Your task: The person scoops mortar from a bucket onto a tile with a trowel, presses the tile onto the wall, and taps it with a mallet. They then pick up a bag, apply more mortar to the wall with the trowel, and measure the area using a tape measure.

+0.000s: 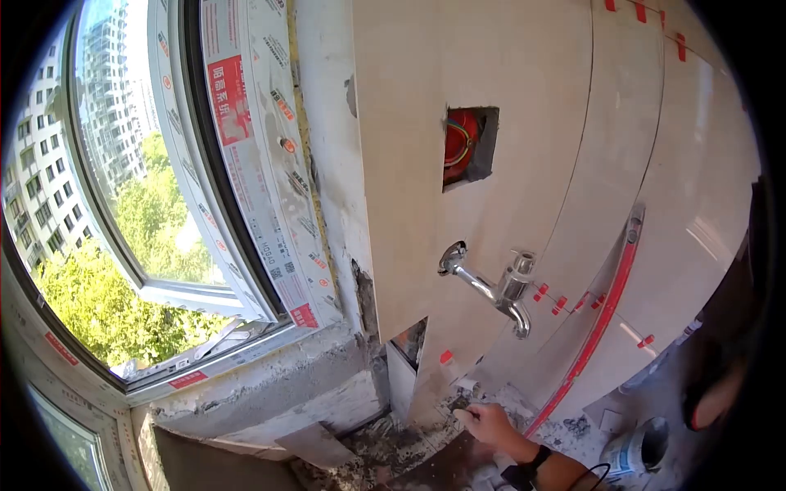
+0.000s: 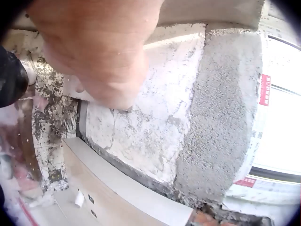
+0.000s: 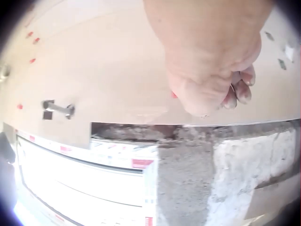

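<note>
My right hand [image 1: 491, 430], with a dark strap at the wrist, is low in the head view, in front of the foot of the tiled wall [image 1: 524, 98]. Its fingers are curled in the right wrist view, and nothing shows between them. A chrome tap [image 1: 514, 282] juts from the wall above this hand. The head view does not show my left hand [image 2: 103, 66]. In the left wrist view it overlaps a pale flat tile piece [image 2: 70, 89] beside the rough plaster; its fingers are mostly hidden, so I cannot tell whether it grips the piece.
An opened window [image 1: 155, 188] is at the left, above a cement ledge [image 1: 270, 401]. A square wall cutout [image 1: 471, 147] exposes a red box with wires. A red hose-like strip [image 1: 602, 327] curves down the tiles. A bucket [image 1: 634, 450] stands on the debris-strewn floor at lower right.
</note>
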A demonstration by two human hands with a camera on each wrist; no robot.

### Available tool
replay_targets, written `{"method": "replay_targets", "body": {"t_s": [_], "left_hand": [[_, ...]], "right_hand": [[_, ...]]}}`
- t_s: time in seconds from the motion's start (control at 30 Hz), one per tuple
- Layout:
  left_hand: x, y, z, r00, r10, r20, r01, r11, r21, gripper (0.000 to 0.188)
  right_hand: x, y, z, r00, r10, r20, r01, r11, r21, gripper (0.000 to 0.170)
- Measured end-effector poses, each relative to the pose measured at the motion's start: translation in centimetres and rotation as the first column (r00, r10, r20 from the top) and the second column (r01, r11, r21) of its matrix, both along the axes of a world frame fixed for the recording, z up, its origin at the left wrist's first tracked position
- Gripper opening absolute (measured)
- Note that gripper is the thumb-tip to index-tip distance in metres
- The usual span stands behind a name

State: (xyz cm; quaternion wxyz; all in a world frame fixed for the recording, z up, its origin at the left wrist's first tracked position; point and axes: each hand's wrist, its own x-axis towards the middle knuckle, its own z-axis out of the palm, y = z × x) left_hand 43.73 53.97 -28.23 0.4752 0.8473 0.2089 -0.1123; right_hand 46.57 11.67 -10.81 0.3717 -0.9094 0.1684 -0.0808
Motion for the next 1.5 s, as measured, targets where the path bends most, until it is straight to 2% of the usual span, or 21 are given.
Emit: {"method": "replay_targets", "body": {"t_s": [0.03,0.07,0.13,0.23,0.33,0.37,0.47,0.57,0.67,0.7,0.73,0.8,0.87,0.93,1.0,1.07,1.13,1.2,1.3,1.4,1.5], "left_hand": [[-1.1,-0.2,1.9,1.0,0.02,-0.01,-0.022,0.984,-0.177,0.043],[-2.0,0.0,2.5,0.999,0.011,-0.03,-0.017,0.977,-0.213,0.037],[-3.3,-2.0,9.8,0.992,0.092,-0.088,-0.12,0.904,-0.41,0.037],[-4.7,-1.2,11.6,0.944,0.109,-0.31,-0.277,0.773,-0.571,0.036],[-5.0,0.7,11.6,0.985,-0.024,-0.173,-0.055,0.898,-0.436,0.035],[-5.0,1.5,9.5,0.949,0.06,-0.309,-0.231,0.801,-0.553,0.032],[-4.1,3.4,10.7,0.947,0.135,-0.292,-0.287,0.762,-0.58,0.029],[-3.8,7.0,10.2,0.889,0.103,-0.446,-0.446,0.416,-0.793,0.028],[-3.7,7.5,12.8,0.972,0.159,-0.174,-0.229,0.812,-0.537,0.029],[-4.2,9.0,7.0,0.995,0.104,0.003,-0.094,0.907,-0.411,0.03],[-4.5,9.5,6.2,0.99,0.13,-0.062,-0.144,0.879,-0.455,0.031],[-5.1,9.8,5.4,0.966,0.179,-0.188,-0.254,0.808,-0.532,0.031],[-6.2,9.8,3.0,0.951,0.196,-0.238,-0.299,0.776,-0.556,0.032],[-7.1,9.0,3.6,0.938,0.19,-0.289,-0.325,0.772,-0.546,0.034],[-7.4,7.0,9.7,0.927,0.162,-0.339,-0.323,0.805,-0.498,0.037],[-7.7,6.5,4.6,0.935,0.018,-0.353,-0.235,0.778,-0.583,0.035],[-8.9,5.9,4.4,0.95,-0.058,-0.307,-0.13,0.819,-0.558,0.035],[-9.6,2.3,9.2,0.978,-0.079,-0.195,-0.009,0.91,-0.414,0.037],[-10.5,-1.9,13.2,0.947,-0.094,-0.308,-0.063,0.883,-0.464,0.042],[-12.2,-6.6,20.2,0.916,-0.209,-0.344,0.001,0.856,-0.517,0.039],[-13.8,-9.3,22.7,0.866,-0.303,-0.398,0.057,0.851,-0.522,0.037]], "right_hand": [[1.2,0.9,4.4,0.996,-0.007,0.093,0.01,1.0,-0.028,0.033],[2.4,1.3,7.2,0.991,0.002,0.131,0.003,0.999,-0.032,0.033],[4.7,2.2,11.1,0.983,0.006,0.185,0.008,0.997,-0.073,0.033],[7.6,3.8,15.1,0.936,-0.004,0.353,0.058,0.988,-0.142,0.033],[9.8,4.6,16.3,0.934,-0.039,0.355,0.089,0.988,-0.124,0.035],[10.0,4.9,16.8,0.937,-0.07,0.341,0.132,0.978,-0.162,0.034],[11.0,6.3,18.6,0.944,-0.139,0.3,0.21,0.953,-0.218,0.033],[11.3,6.5,19.0,0.954,-0.168,0.247,0.221,0.953,-0.206,0.032],[11.7,4.6,15.0,0.967,-0.121,0.223,0.177,0.952,-0.25,0.029],[11.0,3.7,12.7,0.985,-0.072,0.16,0.11,0.962,-0.251,0.029],[9.8,3.4,11.1,0.995,-0.016,0.097,0.04,0.968,-0.249,0.03],[6.5,4.0,8.9,0.996,-0.031,-0.08,0.022,0.993,-0.115,0.028],[1.6,5.1,7.5,0.966,-0.022,-0.259,0.092,0.961,0.26,0.028],[-4.4,5.4,5.1,0.962,0.051,-0.268,-0.021,0.993,0.114,0.024],[-11.2,3.8,-1.2,0.944,0.015,-0.328,0.108,0.928,0.356,0.025],[-19.2,1.3,-6.2,0.895,0.082,-0.438,0.092,0.927,0.363,0.031],[-26.3,-0.1,-9.3,0.756,0.084,-0.65,0.154,0.941,0.301,0.028],[-33.8,-0.1,-8.1,0.653,-0.099,-0.751,0.499,0.802,0.328,0.031],[-50.6,-6.6,-23.7,0.605,0.02,-0.796,0.721,0.412,0.557,0.034],[-58.0,-6.8,-24.2,0.579,-0.06,-0.813,0.799,0.243,0.55,0.034],[-62.4,-5.6,-25.2,0.606,-0.116,-0.787,0.795,0.125,0.594,0.034]]}}
